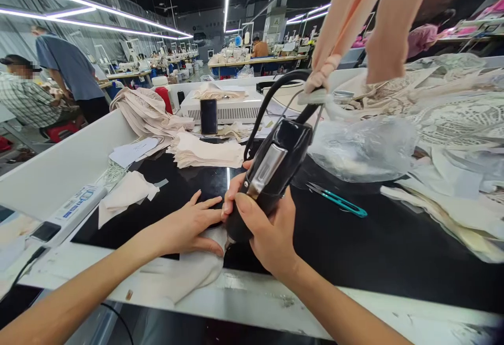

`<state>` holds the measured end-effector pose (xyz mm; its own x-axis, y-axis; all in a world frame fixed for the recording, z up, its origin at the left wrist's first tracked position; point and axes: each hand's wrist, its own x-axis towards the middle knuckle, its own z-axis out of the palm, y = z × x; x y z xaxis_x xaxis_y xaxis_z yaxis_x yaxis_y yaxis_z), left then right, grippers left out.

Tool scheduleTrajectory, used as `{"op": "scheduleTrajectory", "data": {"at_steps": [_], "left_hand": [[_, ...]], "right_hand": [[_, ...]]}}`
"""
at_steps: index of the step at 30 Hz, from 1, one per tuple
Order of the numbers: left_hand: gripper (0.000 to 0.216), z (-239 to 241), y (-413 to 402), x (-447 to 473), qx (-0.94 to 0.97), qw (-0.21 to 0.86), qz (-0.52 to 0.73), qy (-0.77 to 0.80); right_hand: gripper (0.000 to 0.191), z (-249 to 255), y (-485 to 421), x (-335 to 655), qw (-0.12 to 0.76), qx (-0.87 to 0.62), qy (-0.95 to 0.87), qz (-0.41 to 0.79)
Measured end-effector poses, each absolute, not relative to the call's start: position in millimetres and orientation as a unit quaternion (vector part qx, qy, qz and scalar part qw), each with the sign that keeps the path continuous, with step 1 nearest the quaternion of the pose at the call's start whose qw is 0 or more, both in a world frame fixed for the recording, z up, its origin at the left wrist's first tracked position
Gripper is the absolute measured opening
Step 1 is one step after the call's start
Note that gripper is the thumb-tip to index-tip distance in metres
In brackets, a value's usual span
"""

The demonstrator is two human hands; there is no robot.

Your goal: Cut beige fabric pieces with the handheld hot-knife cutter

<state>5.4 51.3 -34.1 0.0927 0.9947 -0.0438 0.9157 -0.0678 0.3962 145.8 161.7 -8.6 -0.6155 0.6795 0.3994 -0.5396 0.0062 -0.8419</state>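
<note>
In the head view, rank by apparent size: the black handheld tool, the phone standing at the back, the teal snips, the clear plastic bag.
1. clear plastic bag
2. black handheld tool, though it is nearest the camera
3. teal snips
4. phone, though it is farthest back

Your right hand (271, 234) grips a black handheld tool (271, 177), tip down on a pale fabric piece (192, 271) at the near edge of the black table (354, 245). Your left hand (189, 227) lies flat on that fabric, just beside the tool. Teal snips (338, 201) lie to the right. Stacked fabric pieces (208, 153) sit behind.
</note>
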Motion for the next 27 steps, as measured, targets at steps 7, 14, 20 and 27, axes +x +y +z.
{"op": "scheduleTrajectory", "data": {"at_steps": [7, 14, 20, 27], "left_hand": [[0.014, -32.0, 15.9, 32.4, 0.660, -0.020, 0.195, 0.726], [0.013, -54.8, -4.2, 69.0, 0.641, -0.073, 0.112, 0.756], [0.044, -58.4, -3.9, 33.3, 0.691, -0.038, 0.163, 0.703], [0.036, -55.4, 10.7, 14.5, 0.709, -0.047, 0.197, 0.676]], "right_hand": [[0.033, 1.6, 171.7, 146.6, 0.450, -0.019, -0.558, 0.697], [0.038, 6.4, 179.1, 141.6, 0.455, -0.019, -0.568, 0.685], [0.035, 11.1, 183.1, 139.1, 0.464, -0.016, -0.568, 0.680], [0.034, 9.0, 185.8, 139.2, 0.459, -0.005, -0.567, 0.684]]}}
